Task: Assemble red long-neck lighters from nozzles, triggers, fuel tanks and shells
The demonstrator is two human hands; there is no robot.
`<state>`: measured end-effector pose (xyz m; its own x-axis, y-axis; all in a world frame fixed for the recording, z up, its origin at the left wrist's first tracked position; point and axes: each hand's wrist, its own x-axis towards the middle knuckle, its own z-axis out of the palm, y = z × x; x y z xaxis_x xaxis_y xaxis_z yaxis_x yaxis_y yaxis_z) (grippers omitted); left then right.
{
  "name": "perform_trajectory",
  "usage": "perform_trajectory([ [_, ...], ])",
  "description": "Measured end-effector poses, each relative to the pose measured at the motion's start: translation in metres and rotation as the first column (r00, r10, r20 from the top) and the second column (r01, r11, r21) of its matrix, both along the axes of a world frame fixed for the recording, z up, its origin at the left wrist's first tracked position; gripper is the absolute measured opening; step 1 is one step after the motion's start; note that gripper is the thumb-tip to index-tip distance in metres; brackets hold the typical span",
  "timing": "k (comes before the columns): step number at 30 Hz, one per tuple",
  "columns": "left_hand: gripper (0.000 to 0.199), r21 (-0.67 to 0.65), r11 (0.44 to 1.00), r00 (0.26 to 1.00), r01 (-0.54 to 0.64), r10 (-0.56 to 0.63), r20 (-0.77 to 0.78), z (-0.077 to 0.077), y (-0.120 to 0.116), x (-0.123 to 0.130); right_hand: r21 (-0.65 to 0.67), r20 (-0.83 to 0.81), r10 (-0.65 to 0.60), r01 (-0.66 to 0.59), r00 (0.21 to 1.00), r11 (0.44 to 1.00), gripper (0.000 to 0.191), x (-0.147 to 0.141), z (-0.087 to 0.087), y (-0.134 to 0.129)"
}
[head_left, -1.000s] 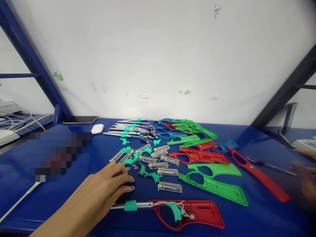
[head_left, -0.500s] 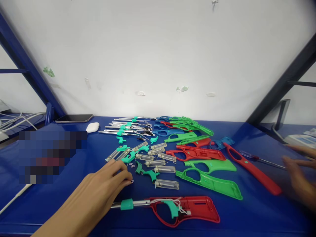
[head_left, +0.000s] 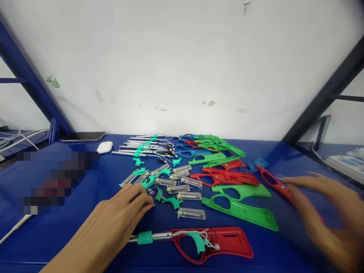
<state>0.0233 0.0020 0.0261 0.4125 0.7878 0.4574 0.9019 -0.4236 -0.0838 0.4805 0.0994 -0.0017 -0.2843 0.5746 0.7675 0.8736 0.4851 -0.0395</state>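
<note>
My left hand point(head_left: 127, 206) rests on the blue table left of centre, thumb and fingertips pinched on a tiny pale piece point(head_left: 154, 205). At the right my right hand point(head_left: 321, 204) is blurred, its fingers stretched out and apart over a screwdriver point(head_left: 278, 176), mostly hidden beneath it, and a red lighter shell half point(head_left: 274, 184). Closest to me lies an open red shell half point(head_left: 231, 242) holding a metal tube point(head_left: 162, 236), white wires and a green trigger point(head_left: 198, 242). Clear fuel tanks point(head_left: 192, 213) and green triggers point(head_left: 172, 202) are scattered beyond my left fingertips.
Several metal lighter tubes point(head_left: 142, 147) with wires lie at the back. Green shell halves point(head_left: 244, 212), red ones point(head_left: 227, 176) and blue ones point(head_left: 190, 153) spread right of centre. A phone point(head_left: 83, 136) and a white case point(head_left: 105, 147) sit back left, before a white wall point(head_left: 182, 68).
My right hand has swept left and forward from the screwdriver's shaft to over its handle and the red shell half. My left hand has barely moved.
</note>
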Motion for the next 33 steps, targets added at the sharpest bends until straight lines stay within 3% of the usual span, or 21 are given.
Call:
perform_trajectory([
  [2,0.049,0.026,0.999,0.999,-0.029,0.028,0.026,0.003,0.000,0.002,-0.085,0.090,0.259,-0.251,0.962,0.964,0.023,-0.048,0.016,-0.012],
  [4,0.045,0.022,0.998,0.996,-0.055,0.054,0.071,0.004,0.001,0.003,-0.178,0.172,0.436,-0.408,0.883,0.896,0.023,-0.088,0.030,-0.018],
  [9,0.034,-0.083,0.993,0.972,-0.087,0.103,0.209,-0.005,-0.001,-0.002,-0.354,0.311,0.573,-0.466,0.758,0.810,0.022,-0.137,0.051,-0.003],
  [13,0.028,-0.128,0.988,0.961,-0.082,0.113,0.253,-0.013,-0.002,-0.006,-0.409,0.436,0.591,-0.436,0.679,0.802,0.013,-0.159,0.063,0.021],
  [17,0.026,-0.124,0.990,0.963,-0.060,0.090,0.255,-0.007,-0.003,-0.006,-0.417,0.510,0.598,-0.430,0.619,0.801,0.014,-0.186,0.076,0.043],
  [20,0.025,-0.061,0.998,0.958,-0.034,0.050,0.282,-0.004,-0.003,-0.007,-0.414,0.567,0.586,-0.414,0.579,0.810,0.012,-0.208,0.083,0.059],
  [23,0.021,0.039,0.999,0.946,-0.037,0.022,0.324,-0.011,0.000,-0.010,-0.418,0.615,0.570,-0.389,0.545,0.821,0.011,-0.225,0.086,0.072],
  [28,0.019,0.100,0.994,0.925,-0.050,0.009,0.379,-0.022,0.005,-0.017,-0.396,0.671,0.497,-0.302,0.550,0.867,0.027,-0.241,0.086,0.089],
  [33,0.020,0.149,0.982,0.884,-0.114,0.032,0.466,-0.020,0.006,-0.020,-0.405,0.694,0.467,-0.239,0.548,0.882,0.030,-0.244,0.093,0.103],
])
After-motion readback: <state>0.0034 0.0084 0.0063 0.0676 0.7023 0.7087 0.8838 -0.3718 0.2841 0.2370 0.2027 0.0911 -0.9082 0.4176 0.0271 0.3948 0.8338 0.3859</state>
